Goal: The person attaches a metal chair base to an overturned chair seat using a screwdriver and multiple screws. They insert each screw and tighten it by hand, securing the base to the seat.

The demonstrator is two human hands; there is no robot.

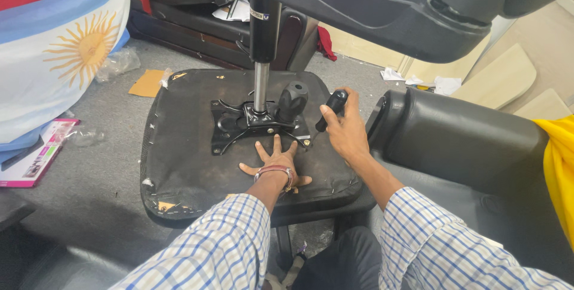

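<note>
Black tool handle [332,108] tilted, top pointing away-right, over seat underside [179,146] right edge | right hand [347,131] gripping it | left hand [276,161] splayed flat below mounting plate [251,124] | floor [95,188] open left

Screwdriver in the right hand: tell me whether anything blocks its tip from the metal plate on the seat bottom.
Nothing visible does. The right hand holds the screwdriver beside the plate's right corner; the black knob stands just left, and the left hand lies flat below.
</note>
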